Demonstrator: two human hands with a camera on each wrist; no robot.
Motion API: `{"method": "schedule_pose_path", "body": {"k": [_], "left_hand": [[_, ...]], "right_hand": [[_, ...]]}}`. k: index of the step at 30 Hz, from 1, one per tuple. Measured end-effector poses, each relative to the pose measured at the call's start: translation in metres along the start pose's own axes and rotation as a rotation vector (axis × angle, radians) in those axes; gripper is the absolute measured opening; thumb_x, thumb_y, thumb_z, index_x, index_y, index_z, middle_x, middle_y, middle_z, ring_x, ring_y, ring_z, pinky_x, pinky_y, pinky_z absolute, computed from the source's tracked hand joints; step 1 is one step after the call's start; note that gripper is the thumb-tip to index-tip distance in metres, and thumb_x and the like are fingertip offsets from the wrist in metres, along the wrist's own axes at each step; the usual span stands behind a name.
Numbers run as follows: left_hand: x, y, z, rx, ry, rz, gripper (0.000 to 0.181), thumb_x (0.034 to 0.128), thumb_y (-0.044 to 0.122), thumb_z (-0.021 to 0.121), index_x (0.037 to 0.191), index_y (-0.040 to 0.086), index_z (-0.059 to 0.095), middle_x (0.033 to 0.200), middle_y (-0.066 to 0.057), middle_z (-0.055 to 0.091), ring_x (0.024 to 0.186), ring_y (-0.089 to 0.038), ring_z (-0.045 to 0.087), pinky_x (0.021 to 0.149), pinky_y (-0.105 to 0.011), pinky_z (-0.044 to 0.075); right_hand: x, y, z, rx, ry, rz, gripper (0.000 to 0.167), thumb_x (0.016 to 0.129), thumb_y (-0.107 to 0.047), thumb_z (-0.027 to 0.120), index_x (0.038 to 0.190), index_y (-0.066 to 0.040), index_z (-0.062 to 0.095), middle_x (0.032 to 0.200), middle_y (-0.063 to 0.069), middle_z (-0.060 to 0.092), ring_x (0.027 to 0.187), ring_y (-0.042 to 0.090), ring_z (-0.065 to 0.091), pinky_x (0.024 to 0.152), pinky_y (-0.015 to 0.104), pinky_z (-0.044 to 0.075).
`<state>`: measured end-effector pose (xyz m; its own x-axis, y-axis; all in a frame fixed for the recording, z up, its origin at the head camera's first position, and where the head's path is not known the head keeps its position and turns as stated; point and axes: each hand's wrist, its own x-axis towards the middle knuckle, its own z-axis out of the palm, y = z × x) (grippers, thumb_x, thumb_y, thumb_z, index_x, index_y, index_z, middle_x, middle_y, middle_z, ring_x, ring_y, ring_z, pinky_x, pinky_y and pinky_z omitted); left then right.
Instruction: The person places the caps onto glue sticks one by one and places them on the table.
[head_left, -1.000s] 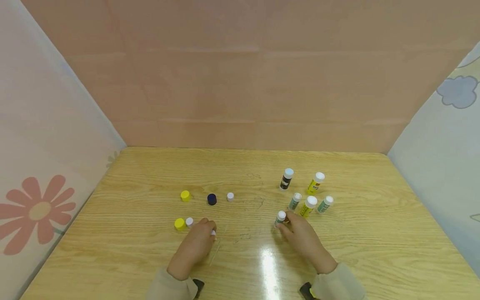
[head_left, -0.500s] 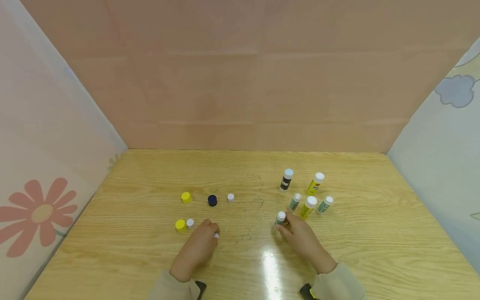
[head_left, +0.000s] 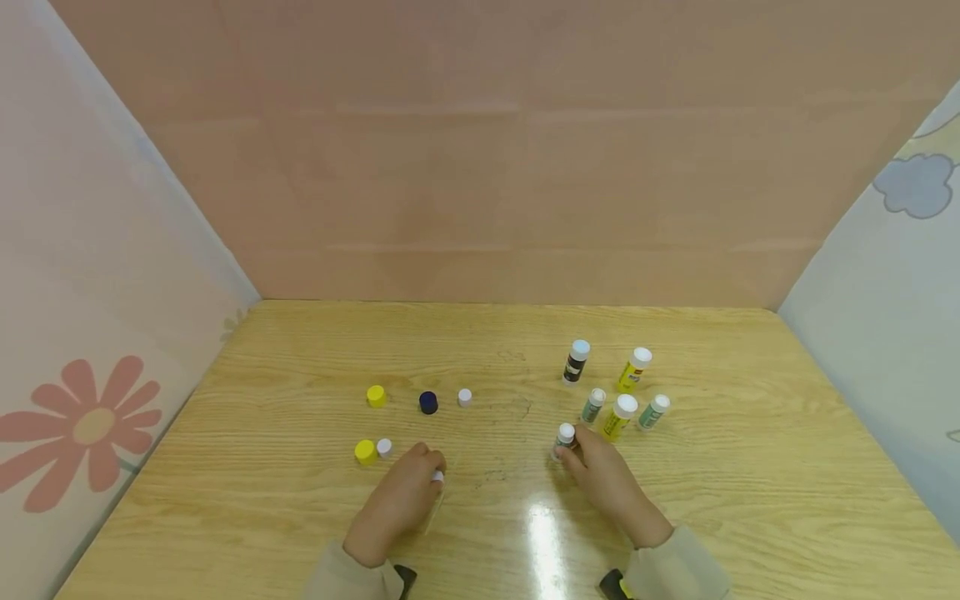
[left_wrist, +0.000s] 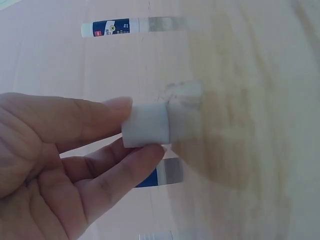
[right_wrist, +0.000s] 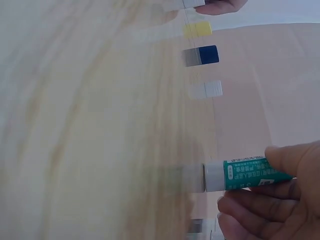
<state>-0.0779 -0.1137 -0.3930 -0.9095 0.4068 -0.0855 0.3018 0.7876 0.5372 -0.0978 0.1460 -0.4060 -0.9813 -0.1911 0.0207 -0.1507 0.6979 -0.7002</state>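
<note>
Between thumb and fingertips, my left hand [head_left: 401, 492] pinches a white cap [left_wrist: 146, 125] down at the tabletop, left of the middle. My right hand [head_left: 603, 475] grips a green-and-white glue stick [right_wrist: 245, 172] that stands upright on the table. Its thumb lies on one side and its fingers on the other. Behind the right hand stand more glue sticks with white tops: a black one [head_left: 576, 367], yellow ones [head_left: 632, 375] and green ones [head_left: 655, 414]. The palm side of both hands is hidden in the head view.
Loose caps lie on the wooden table [head_left: 300, 350] to the left: yellow caps [head_left: 376, 397], a navy cap [head_left: 428, 403] and white caps [head_left: 465, 397]. A pink-brown wall [head_left: 480, 167] closes off the back, with printed panels at both sides.
My left hand has edged slightly to the right with the white cap still pinched. The right hand and its glue stick hold nearly the same place, and the head view has shifted a little.
</note>
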Motion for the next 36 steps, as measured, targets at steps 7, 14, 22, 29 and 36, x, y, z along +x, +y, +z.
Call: {"method": "schedule_pose_path", "body": {"k": [7, 14, 22, 29, 36], "left_hand": [[0.0, 0.002, 0.002, 0.012, 0.008, 0.01, 0.006, 0.0783, 0.001, 0.059, 0.083, 0.002, 0.055, 0.076, -0.003, 0.047, 0.065, -0.013, 0.044, 0.057, -0.026, 0.043], [-0.001, 0.004, 0.003, 0.022, -0.009, -0.022, 0.008, 0.0781, 0.002, 0.06, 0.084, 0.001, 0.055, 0.075, -0.002, 0.048, 0.065, -0.013, 0.045, 0.056, -0.026, 0.043], [-0.002, 0.005, 0.004, 0.016, -0.013, -0.035, 0.01, 0.079, 0.003, 0.059, 0.088, 0.0, 0.056, 0.077, -0.003, 0.049, 0.068, -0.014, 0.047, 0.059, -0.027, 0.044], [-0.002, 0.008, 0.001, -0.019, 0.017, -0.054, 0.012, 0.0803, 0.004, 0.058, 0.091, -0.001, 0.056, 0.08, -0.004, 0.05, 0.072, -0.015, 0.048, 0.061, -0.028, 0.045], [0.0, 0.009, 0.004, -0.063, 0.096, -0.026, 0.015, 0.0797, 0.004, 0.06, 0.093, -0.002, 0.057, 0.082, -0.003, 0.052, 0.074, -0.013, 0.049, 0.063, -0.026, 0.046]], "right_hand": [[-0.003, 0.002, 0.002, 0.009, 0.019, -0.004, 0.007, 0.083, -0.004, 0.056, 0.081, -0.007, 0.05, 0.073, -0.001, 0.049, 0.065, 0.011, 0.045, 0.056, 0.024, 0.042], [-0.006, 0.005, 0.005, 0.023, 0.028, 0.005, 0.007, 0.082, -0.004, 0.058, 0.084, -0.004, 0.051, 0.079, 0.002, 0.053, 0.073, 0.014, 0.051, 0.062, 0.026, 0.046], [-0.011, 0.002, 0.004, 0.058, 0.03, -0.056, 0.011, 0.08, -0.001, 0.059, 0.083, -0.004, 0.049, 0.085, 0.003, 0.052, 0.086, 0.021, 0.053, 0.072, 0.032, 0.048], [-0.011, -0.003, 0.001, 0.038, 0.029, -0.109, 0.01, 0.079, -0.003, 0.06, 0.083, -0.006, 0.051, 0.083, 0.0, 0.051, 0.082, 0.016, 0.052, 0.073, 0.032, 0.046], [-0.015, -0.005, -0.002, 0.022, 0.031, -0.149, 0.01, 0.08, -0.005, 0.06, 0.087, -0.005, 0.052, 0.085, 0.0, 0.051, 0.081, 0.015, 0.053, 0.074, 0.032, 0.046]]}}
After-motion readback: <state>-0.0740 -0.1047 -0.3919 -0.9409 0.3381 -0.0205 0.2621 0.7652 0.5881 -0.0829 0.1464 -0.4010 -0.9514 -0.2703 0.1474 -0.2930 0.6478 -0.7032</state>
